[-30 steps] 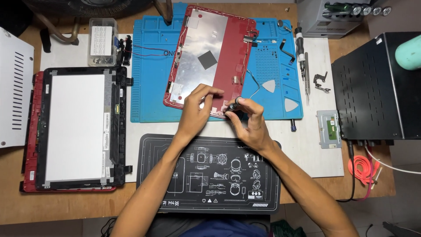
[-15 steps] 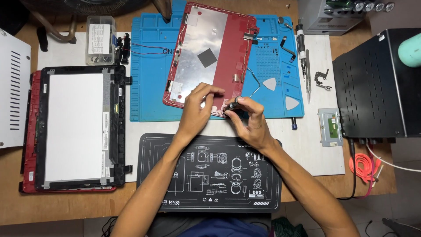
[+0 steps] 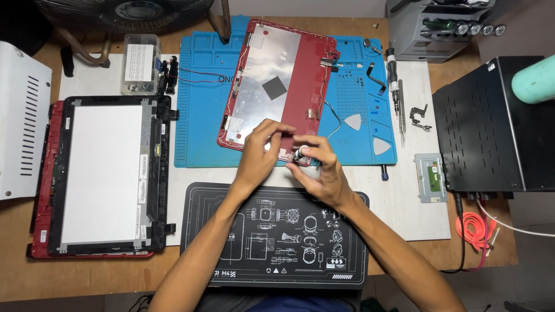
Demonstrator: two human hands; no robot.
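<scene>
On the wooden table [image 3: 104, 283] a blue mat [image 3: 199, 104] carries the red laptop lid [image 3: 277, 86], tilted, with its near edge under the hands. The screen panel [image 3: 101, 173] lies well apart to the left. The left hand [image 3: 260, 153] pinches the lid's near edge; the right hand [image 3: 321, 167] is closed on a small round part [image 3: 302, 152] (too small to identify). Both forearms reach straight up from below, wrists close together. A slip could, I judge, drop the part among the loose bits or snag the thin cable [image 3: 330, 118] beside it.
</scene>
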